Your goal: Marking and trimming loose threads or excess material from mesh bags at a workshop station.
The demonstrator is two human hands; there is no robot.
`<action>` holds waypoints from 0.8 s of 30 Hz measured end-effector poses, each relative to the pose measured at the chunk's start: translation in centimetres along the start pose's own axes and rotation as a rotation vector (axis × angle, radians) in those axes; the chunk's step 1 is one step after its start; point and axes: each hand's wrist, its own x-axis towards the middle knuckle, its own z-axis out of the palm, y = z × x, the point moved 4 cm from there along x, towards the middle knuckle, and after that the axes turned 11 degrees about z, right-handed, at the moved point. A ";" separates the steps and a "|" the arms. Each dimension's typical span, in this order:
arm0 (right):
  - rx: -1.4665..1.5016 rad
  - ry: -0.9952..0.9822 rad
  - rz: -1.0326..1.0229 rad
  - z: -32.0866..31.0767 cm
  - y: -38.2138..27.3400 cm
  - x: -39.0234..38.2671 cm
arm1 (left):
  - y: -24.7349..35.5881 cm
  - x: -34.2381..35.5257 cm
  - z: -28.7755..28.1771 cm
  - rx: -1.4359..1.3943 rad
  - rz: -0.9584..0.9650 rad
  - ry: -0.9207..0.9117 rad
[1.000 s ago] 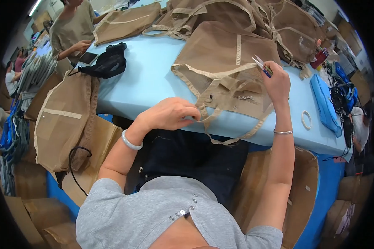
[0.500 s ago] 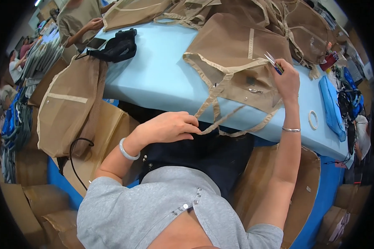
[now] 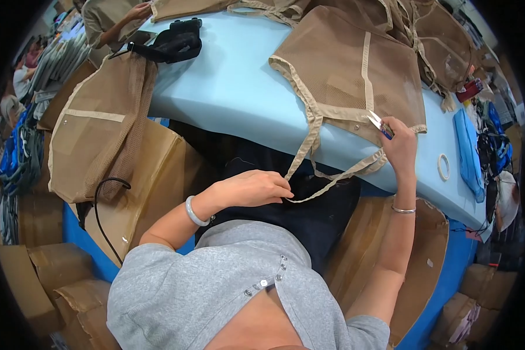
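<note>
A brown mesh garment (image 3: 344,70) with beige binding tape lies on the light blue table, partly hanging over its near edge. My left hand (image 3: 259,188) pinches a beige strap (image 3: 326,191) of it in front of my lap; the strap loops away to the right. In my right hand (image 3: 400,146) is a pair of small thread snips (image 3: 381,125), held over the garment's lower binding with the blades pointing up and left. Fingers of the right hand are wrapped round the handles.
More brown mesh pieces (image 3: 443,44) pile up at the far right. A black strapped pouch (image 3: 178,44) and another mesh piece (image 3: 90,134) are at the left, above a cardboard box (image 3: 151,181). A tape roll (image 3: 443,167) and blue pouch (image 3: 468,154) sit right. Another person's hand (image 3: 139,10) shows far left.
The mesh garment's lower flap has turned and now lies flatter. My right hand with the snips has moved down, nearer to me. My left hand has shifted slightly right and nearer, still pinching the strap.
</note>
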 end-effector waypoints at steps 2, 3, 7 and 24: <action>0.018 0.013 -0.001 0.2 -0.1 -0.6 | 0.1 0.2 0.3 -0.016 0.008 0.005; 0.037 0.025 -0.003 0.2 -0.2 -0.8 | 0.2 0.3 0.5 -0.032 0.015 0.010; 0.115 0.037 0.024 0.4 -1.9 -2.2 | 0.4 0.8 1.0 -0.045 0.027 0.025; 0.439 -0.355 0.315 7.6 -7.0 -8.4 | 2.0 4.9 3.3 0.072 0.195 -0.014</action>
